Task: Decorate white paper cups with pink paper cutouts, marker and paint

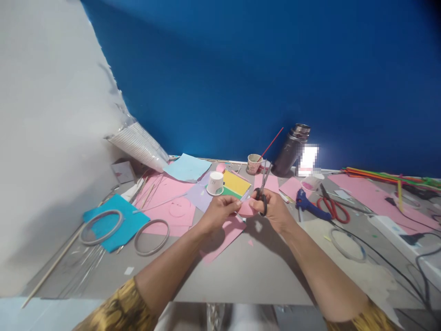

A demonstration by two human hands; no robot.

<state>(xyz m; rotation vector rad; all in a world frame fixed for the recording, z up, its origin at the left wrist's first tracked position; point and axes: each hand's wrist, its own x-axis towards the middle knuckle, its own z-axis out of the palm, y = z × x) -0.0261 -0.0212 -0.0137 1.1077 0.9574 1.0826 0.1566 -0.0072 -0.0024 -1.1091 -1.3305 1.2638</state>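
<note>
Held: scissors [263, 195], 1 pr.; pink paper [247, 209], 1 pc.
Paper pinched by L hand [220, 212]; scissors gripped & paper pinched by R hand [274, 209].

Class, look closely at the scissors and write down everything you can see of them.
The scissors have black looped handles and grey, metal-looking blades. The right hand holds them by the handles, with the blades slightly parted, pointing up and away from the person. Whether they touch the pink paper beside the handles is unclear.
</note>
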